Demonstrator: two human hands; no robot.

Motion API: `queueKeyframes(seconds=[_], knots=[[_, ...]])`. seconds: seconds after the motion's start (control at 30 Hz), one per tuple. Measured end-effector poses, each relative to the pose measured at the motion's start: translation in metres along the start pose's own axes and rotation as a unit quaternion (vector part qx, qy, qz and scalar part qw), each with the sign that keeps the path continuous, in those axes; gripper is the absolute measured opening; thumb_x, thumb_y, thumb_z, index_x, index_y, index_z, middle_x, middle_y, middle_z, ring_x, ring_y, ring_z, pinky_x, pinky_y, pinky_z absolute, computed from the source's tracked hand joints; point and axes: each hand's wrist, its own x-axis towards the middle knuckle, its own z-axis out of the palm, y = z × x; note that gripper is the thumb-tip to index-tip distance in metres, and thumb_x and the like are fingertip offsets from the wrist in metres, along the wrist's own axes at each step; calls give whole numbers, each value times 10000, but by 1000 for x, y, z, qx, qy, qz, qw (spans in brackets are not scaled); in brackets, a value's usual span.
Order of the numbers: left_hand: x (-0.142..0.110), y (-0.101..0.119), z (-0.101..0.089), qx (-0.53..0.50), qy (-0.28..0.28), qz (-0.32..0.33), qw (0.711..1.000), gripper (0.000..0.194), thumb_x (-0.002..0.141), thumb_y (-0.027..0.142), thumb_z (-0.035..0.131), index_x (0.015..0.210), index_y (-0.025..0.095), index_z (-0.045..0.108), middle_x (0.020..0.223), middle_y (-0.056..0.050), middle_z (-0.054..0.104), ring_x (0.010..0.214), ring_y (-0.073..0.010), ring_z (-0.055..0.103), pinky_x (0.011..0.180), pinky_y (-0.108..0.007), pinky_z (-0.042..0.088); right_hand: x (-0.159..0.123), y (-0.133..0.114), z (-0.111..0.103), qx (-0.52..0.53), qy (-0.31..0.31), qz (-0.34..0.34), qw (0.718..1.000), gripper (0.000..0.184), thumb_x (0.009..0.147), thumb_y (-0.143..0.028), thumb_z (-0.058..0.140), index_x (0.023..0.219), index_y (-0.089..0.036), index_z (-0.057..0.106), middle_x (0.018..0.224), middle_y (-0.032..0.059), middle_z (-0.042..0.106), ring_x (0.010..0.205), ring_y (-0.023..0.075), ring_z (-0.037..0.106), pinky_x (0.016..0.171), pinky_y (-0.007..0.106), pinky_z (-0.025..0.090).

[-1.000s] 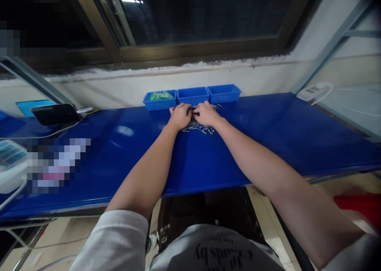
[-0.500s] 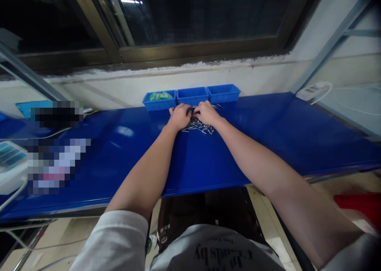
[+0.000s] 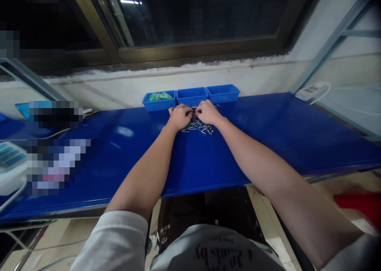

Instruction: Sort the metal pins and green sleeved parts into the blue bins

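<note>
A loose pile of thin, shiny metal pieces that look like pop rivets (image 3: 201, 128) lies on the blue tabletop (image 3: 205, 159). My left hand (image 3: 179, 117) rests at the pile's left side, its fingers curled inward. Across from it, my right hand (image 3: 208, 113) bends over the pile's right side with thumb and fingers drawn together. The two sets of fingertips are close to each other, with a small gap between. Whatever is pinched in them is too small or hidden to make out.
Behind the pile stand three blue bins in a row: the left bin (image 3: 159, 105) contains a green plastic bag (image 3: 160, 96), beside the middle bin (image 3: 193, 98) and right bin (image 3: 224, 97). A white device (image 3: 12, 169) sits at far left. A power strip (image 3: 311, 91) lies back right.
My right hand has shifted slightly to the right, so the gap between the fingertips is a little wider. My left hand stays nearly in place.
</note>
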Motion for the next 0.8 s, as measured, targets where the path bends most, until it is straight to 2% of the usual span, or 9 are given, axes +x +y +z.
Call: queueKeyframes(seconds=[0.1,0.3,0.5,0.67,0.8], knots=[[0,-1,0,-3,12,7,1000,284,922,327,528,1108,278,737,1235,-62,692,1207,-283,565,1013,-488,347,1,1,-1,15,37,13,999,238,876,-170,508,824,-151,739,995,119,669,1008,264,531,964,384,392],[1,2,-1,11,25,26,999,279,962,339,500,1122,291,724,1202,-57,716,1192,-274,577,1057,-483,305,3,1,0,37,101,32,994,268,924,-164,418,864,-158,679,1005,125,670,1015,265,547,975,401,400],[2,4,-2,26,26,16,999,288,988,318,451,1071,261,721,1148,-73,726,1156,-272,592,1057,-472,296,3,0,-2,48,103,46,992,332,972,-246,388,786,-169,652,923,120,691,946,257,580,932,395,405],[3,4,-2,29,26,1,999,302,993,277,409,1039,236,705,1129,-83,722,1141,-279,593,1029,-474,314,-1,-1,-5,200,140,43,969,179,889,-227,526,948,-157,680,858,62,712,809,193,626,817,330,458],[3,5,-3,32,26,-2,999,299,992,263,402,1033,228,696,1110,-89,721,1133,-285,595,1019,-479,319,-2,-1,-8,284,149,26,947,128,815,-276,637,814,-162,697,843,60,730,799,185,642,808,336,488]])
